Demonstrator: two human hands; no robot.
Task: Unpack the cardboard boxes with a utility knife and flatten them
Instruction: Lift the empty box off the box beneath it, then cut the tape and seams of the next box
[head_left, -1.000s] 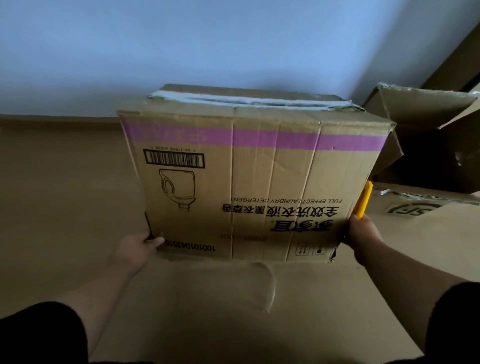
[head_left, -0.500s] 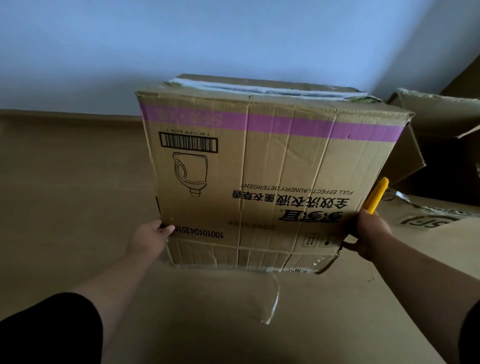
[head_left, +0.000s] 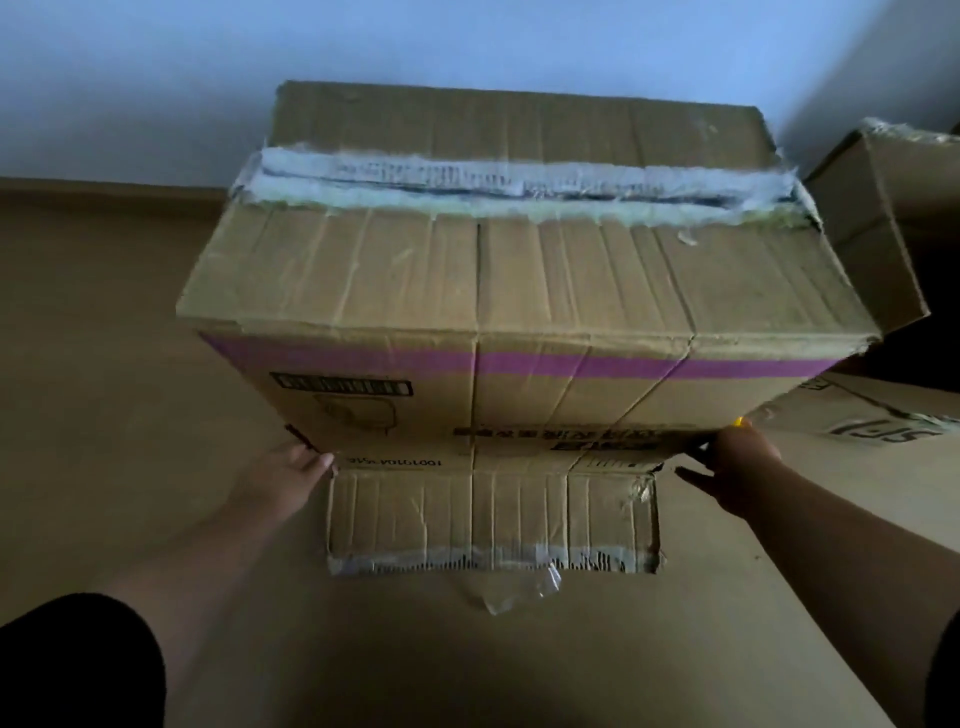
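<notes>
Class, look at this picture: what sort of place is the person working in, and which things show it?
Probably a bare room at home: a plain wall, a floor and more cardboard boxes beside the laundry detergent box.

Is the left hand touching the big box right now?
Touching. In the head view the left hand's fingertips press against the big box's lower left corner.

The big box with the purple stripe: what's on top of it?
On top of the big box, frayed whitish tape runs along the closed flaps' seam. Its contents are hidden.
</notes>
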